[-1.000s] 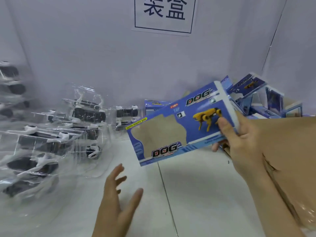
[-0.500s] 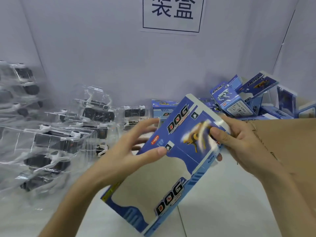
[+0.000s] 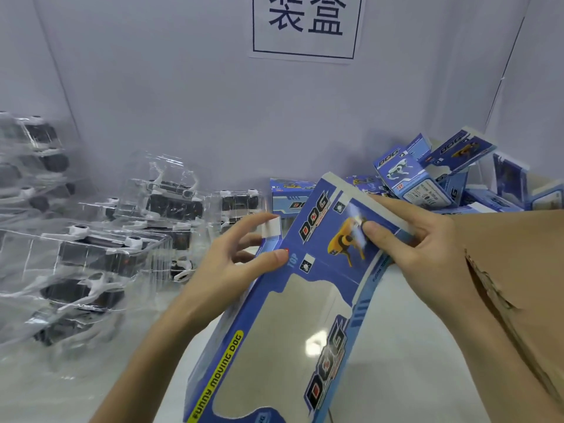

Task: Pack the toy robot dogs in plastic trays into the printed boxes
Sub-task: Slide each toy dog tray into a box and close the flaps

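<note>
I hold a blue printed box (image 3: 308, 288) with a clear window and "DOG" lettering, tilted lengthwise over the white table. My left hand (image 3: 232, 264) grips its left edge, thumb on the printed face near the word TOP. My right hand (image 3: 415, 239) grips the far end, thumb pressed on the yellow dog picture. Several toy robot dogs in clear plastic trays (image 3: 100, 254) are piled at the left, apart from both hands.
A heap of more printed boxes (image 3: 427, 175) lies at the back right. A brown cardboard carton flap (image 3: 518, 270) fills the right side beside my right arm. A white wall with a paper sign (image 3: 305, 25) closes the back. The table (image 3: 412, 346) is white.
My left hand rose from the table and took the box's left edge. The box swung from sideways to lengthwise and its near end dropped towards me.
</note>
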